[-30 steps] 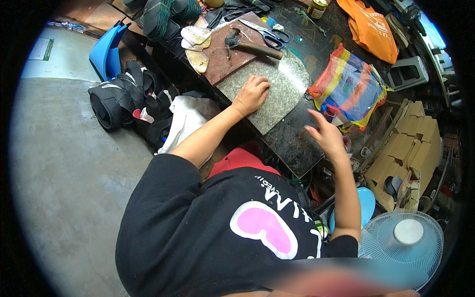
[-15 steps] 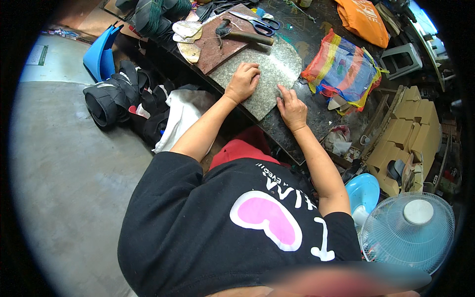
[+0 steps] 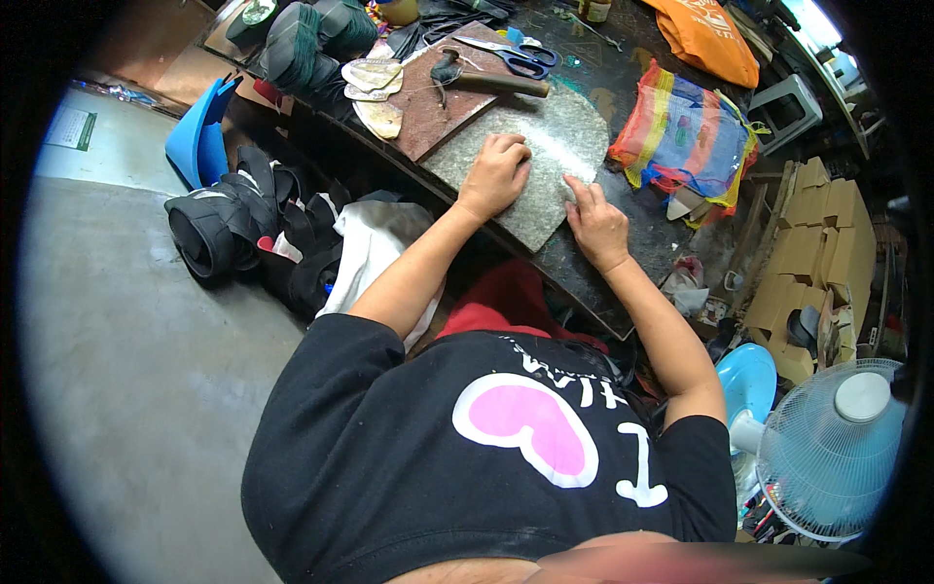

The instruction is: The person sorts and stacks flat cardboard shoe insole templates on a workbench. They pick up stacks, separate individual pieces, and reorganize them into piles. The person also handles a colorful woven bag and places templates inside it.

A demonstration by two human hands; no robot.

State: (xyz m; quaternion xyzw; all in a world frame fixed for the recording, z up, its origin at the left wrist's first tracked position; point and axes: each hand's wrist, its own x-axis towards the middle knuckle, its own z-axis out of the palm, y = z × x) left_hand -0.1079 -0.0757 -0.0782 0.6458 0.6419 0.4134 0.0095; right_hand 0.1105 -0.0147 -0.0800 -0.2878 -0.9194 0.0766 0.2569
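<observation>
My left hand (image 3: 496, 177) rests on a speckled grey stone slab (image 3: 555, 136), its fingers curled in over the surface; whatever may be under them is hidden. At the slab's right edge is my right hand (image 3: 598, 229), with the index finger stretched out and the thumb apart from it. Nothing shows between those fingers. Beyond my hands a hammer (image 3: 501, 84) with a wooden handle lies across a reddish-brown board (image 3: 423, 122) and the slab. Scissors (image 3: 520, 60) with dark blue handles lie just past the hammer. Several pale sole-shaped pieces (image 3: 374, 78) sit on the board's left side.
A colourful mesh bag (image 3: 686, 136) and an orange bag (image 3: 705, 39) lie on the dark table at right. Black strap-like rolls (image 3: 224, 209) and white cloth (image 3: 375, 238) are below the table's left edge. Cardboard boxes (image 3: 817, 243) and a fan (image 3: 832, 448) stand at right.
The whole view has shifted slightly, so the table and fan appear farther right. Both hands stay at the slab with nearly the same finger shapes.
</observation>
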